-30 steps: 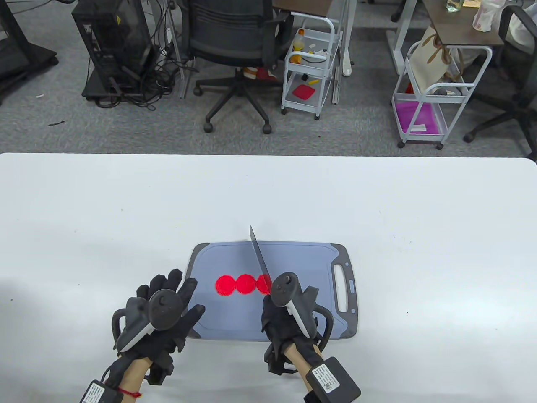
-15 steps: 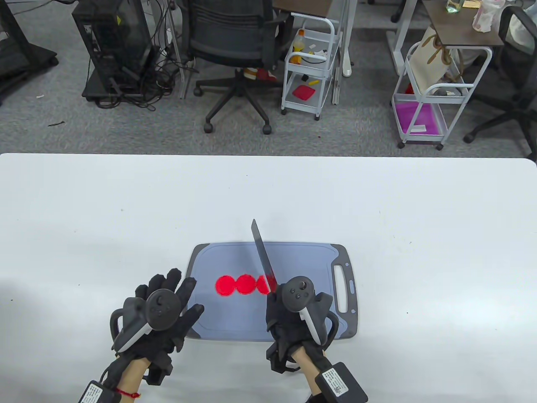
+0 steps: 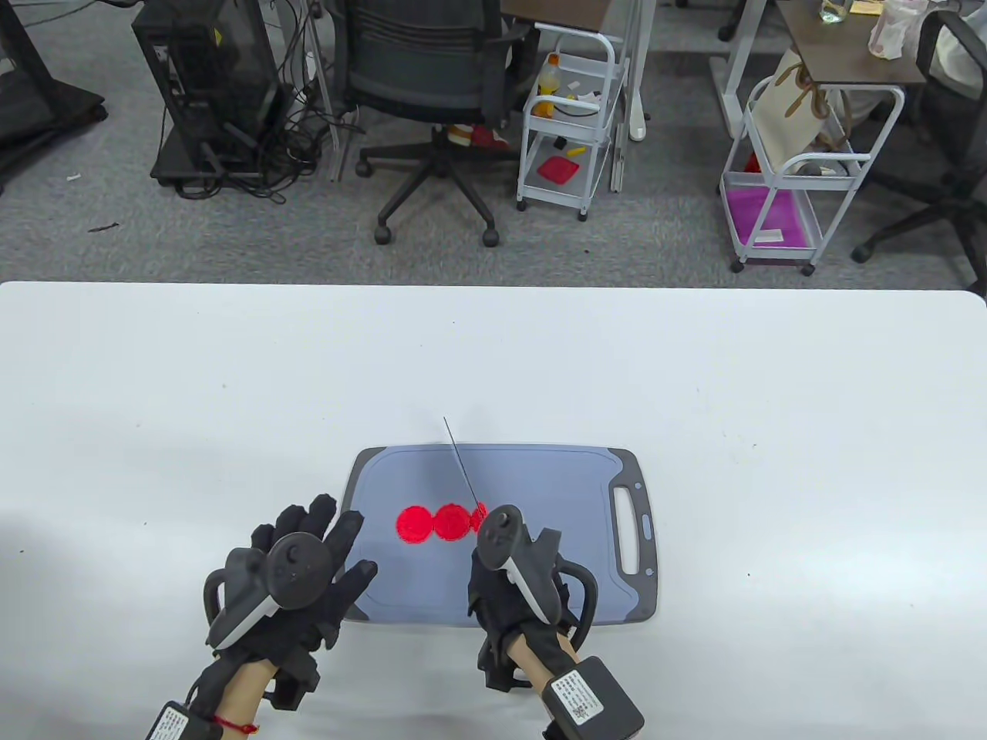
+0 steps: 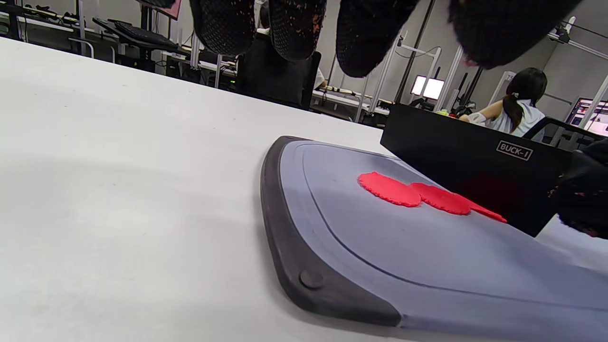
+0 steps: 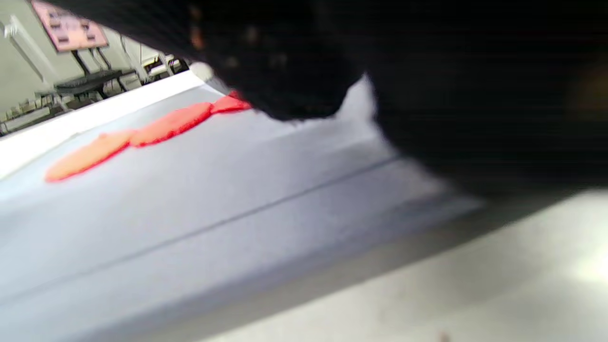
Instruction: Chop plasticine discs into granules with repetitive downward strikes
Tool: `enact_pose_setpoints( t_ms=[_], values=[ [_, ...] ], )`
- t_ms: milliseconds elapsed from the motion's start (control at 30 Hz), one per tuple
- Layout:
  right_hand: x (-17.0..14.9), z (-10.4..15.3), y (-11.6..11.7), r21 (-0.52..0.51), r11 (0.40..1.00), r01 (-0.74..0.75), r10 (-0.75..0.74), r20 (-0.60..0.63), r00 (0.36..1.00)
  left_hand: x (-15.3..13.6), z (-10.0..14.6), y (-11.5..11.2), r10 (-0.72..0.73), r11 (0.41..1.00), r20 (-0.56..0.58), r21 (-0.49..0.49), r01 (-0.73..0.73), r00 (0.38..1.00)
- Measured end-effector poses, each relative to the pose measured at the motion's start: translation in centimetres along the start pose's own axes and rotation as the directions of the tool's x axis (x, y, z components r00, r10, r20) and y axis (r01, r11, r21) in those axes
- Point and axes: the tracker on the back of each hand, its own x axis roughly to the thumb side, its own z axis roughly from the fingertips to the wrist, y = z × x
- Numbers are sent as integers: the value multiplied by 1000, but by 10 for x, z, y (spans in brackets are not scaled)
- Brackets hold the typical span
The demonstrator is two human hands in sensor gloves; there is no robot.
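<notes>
Three flat red plasticine discs lie in a touching row on a grey-blue cutting board. My right hand grips the handle of a black cleaver, whose blade shows edge-on and upright. In the left wrist view the blade stands with its edge down on the rightmost disc; the other discs lie whole beside it. My left hand rests flat with fingers spread on the board's left edge, empty. The right wrist view is blurred and shows the discs past my glove.
The board's handle slot is at its right end. White table surrounds the board. Beyond the far edge stand an office chair and two white trolleys.
My right hand moved left and down. The cleaver turned from tilted, showing its flat side, to upright and edge-on, landing on the rightmost disc. My left hand has stayed put.
</notes>
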Motion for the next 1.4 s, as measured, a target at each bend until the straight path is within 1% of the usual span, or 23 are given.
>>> enact_pose_setpoints(
  t_ms=[67, 200, 233, 300, 333, 433, 500, 600, 700, 800, 867, 933, 1000, 1100, 1200, 1300, 1400],
  values=[
    [-10, -4, 0, 27, 995, 93, -93, -24, 995, 1, 0, 1, 7, 1000, 5, 4, -7, 1000],
    [-16, -3, 0, -8, 988, 152, -152, 2, 988, -1, -2, 0, 5, 1000, 0, -2, -5, 1000],
    [-15, -3, -2, -9, 989, 144, -144, 8, 990, -1, -2, -1, -1, 1000, -2, -8, 1, 1000],
    [-12, 0, -9, -73, 986, 152, -150, 34, 988, -3, -2, -1, -13, 1000, -11, -5, 13, 1000],
    [-10, 0, -13, -89, 986, 144, -141, 41, 989, -4, -2, -1, -15, 1000, -15, -3, 15, 1000],
    [-5, 2, -13, -48, 991, 126, -123, 64, 990, -4, -1, -1, -12, 1000, -14, -4, 12, 1000],
    [-1, 3, -9, -48, 997, 54, -51, 65, 997, -3, -2, -1, -17, 1000, -11, -8, 17, 1000],
    [2, 2, -3, -50, 998, -27, 30, 50, 998, -2, -2, -1, -21, 1000, -10, -9, 21, 1000],
    [7, -1, -2, 4, 998, -55, 55, 18, 998, -3, -2, -2, -14, 1000, -10, -11, 14, 1000],
    [11, 0, 0, -5, 995, -99, 99, 25, 995, -2, -2, -2, -8, 1000, -10, -16, 8, 1000],
    [4, 0, 3, -39, 999, -17, 19, 33, 999, -2, -1, -2, -6, 1000, -7, -20, 6, 1000],
    [-6, -4, 3, 3, 996, 88, -88, -4, 996, -1, -1, -1, 0, 1000, 0, -11, 0, 1000],
    [-11, -5, 4, 11, 989, 146, -146, -5, 989, -1, -1, -1, 9, 1000, -1, -10, -9, 1000],
    [-12, -8, -1, 26, 987, 158, -158, -6, 987, -3, -2, -1, 0, 1000, -7, -17, 0, 1000],
    [-8, -7, -8, -22, 991, 136, -135, 21, 991, -5, -1, 0, -1, 1000, -15, -12, 1, 1000],
    [-3, -3, -10, -26, 996, 85, -84, 56, 995, -5, -1, 0, 2, 1000, -14, -16, -2, 1000],
    [2, -1, -6, -20, 1000, 19, -18, 52, 998, -3, -1, -2, -12, 1000, -10, -21, 12, 1000]
  ],
)
